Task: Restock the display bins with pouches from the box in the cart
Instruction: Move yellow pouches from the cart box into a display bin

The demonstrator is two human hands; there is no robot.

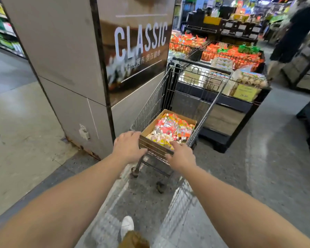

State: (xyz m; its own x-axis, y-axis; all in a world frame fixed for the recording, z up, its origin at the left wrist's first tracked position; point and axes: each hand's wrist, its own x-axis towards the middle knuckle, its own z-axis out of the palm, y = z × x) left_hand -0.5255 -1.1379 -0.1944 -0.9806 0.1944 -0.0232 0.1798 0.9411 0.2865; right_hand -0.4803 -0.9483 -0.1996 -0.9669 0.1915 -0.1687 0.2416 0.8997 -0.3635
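Note:
A wire shopping cart (151, 106) stands in front of me in a store aisle. An open cardboard box (151, 146) sits in its near end, filled with several red, orange and yellow pouches (170, 128). My left hand (127, 146) grips the cart's handle at the box's near left corner. My right hand (182, 156) holds the handle at the box's near right corner, with its fingertips over the box rim. The handle itself is mostly hidden under both hands.
A large pillar (64, 68) with a "CLASSIC" poster (138, 42) stands close on the cart's left. A black display stand (240, 104) with wire bins of orange packs (229, 53) lies ahead right. A person (293, 36) stands at far right. My white shoe (127, 226) is on the grey floor.

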